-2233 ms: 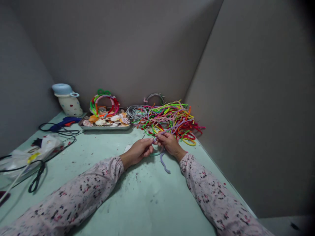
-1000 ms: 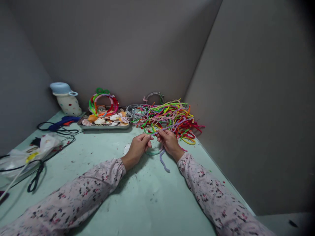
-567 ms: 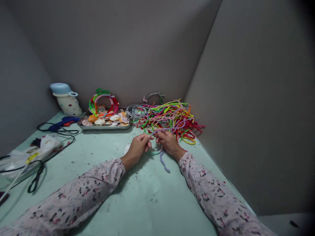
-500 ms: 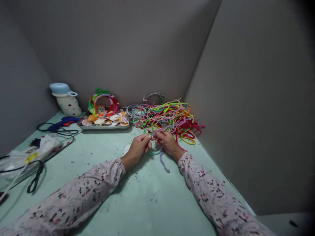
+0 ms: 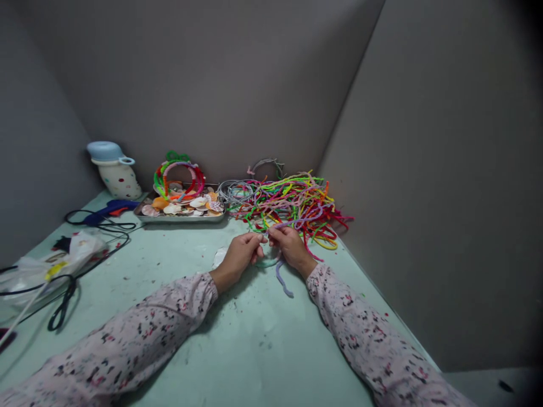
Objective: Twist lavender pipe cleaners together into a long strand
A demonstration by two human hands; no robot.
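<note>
Close together over the table's middle, both of my hands are pinched. My right hand [image 5: 293, 249] grips a lavender pipe cleaner [image 5: 282, 281]; one end droops below the hand and another stretch shows above its fingers. My left hand [image 5: 238, 257] is closed at the fingertips, just left of the right one, seemingly on the same work. Between and beneath the hands runs a mint-green curved piece [image 5: 267, 263], mostly covered by my fingers. A pale round object [image 5: 219, 257], perhaps a shell, lies partly behind my left hand.
A heap of colourful pipe cleaners [image 5: 297, 198] lies behind my hands, beside coiled grey wire [image 5: 235, 193]. Left of it, a metal tray [image 5: 186, 220] holds shells and wrapped rings [image 5: 199, 178]. A bottle [image 5: 119, 180], blue glue gun [image 5: 110, 210], cables and a plastic bag [image 5: 80, 251] occupy the left.
The fingertips of my two hands have shifted slightly, with the lavender pipe cleaner still in my right hand. The view has moved a little; everything else stays put.
</note>
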